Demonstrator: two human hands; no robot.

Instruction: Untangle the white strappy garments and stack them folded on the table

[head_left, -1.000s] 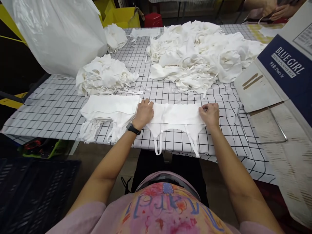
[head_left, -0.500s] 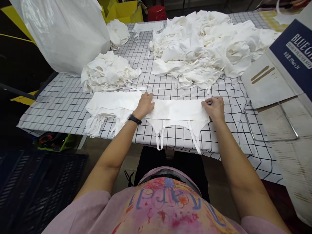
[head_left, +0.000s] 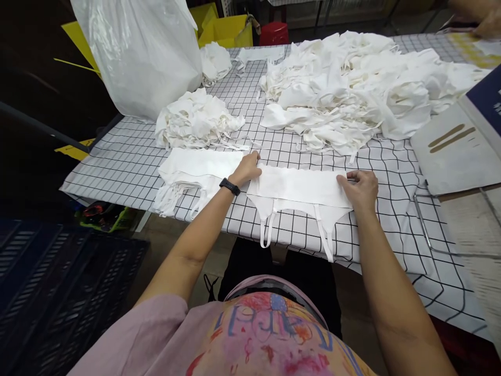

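A white strappy bra top (head_left: 303, 185) lies spread flat at the table's near edge, its two strap loops pointing toward me and hanging at the edge. At its upper left corner, my left hand (head_left: 247, 168) is closed on the fabric with thumb and fingers. My right hand (head_left: 360, 190) pinches the upper right corner between thumb and bent fingers. Just left of it, partly under my left wrist, is a neat stack of similar white tops (head_left: 205, 163) with straps bunched at its near left side.
A large heap of crumpled white garments (head_left: 336, 83) covers the far right, with a smaller heap (head_left: 195, 120) at left beside a full white plastic bag (head_left: 141, 57). A cardboard box (head_left: 450, 151) and metal wire frame stand right on the checked tablecloth (head_left: 113, 162). Another person's arm (head_left: 479, 15) shows top right.
The view has turned, so the scene sits further right. Both hands stay at the top's corners, the right fingers slightly more spread. Another person's arm has come into view top right.
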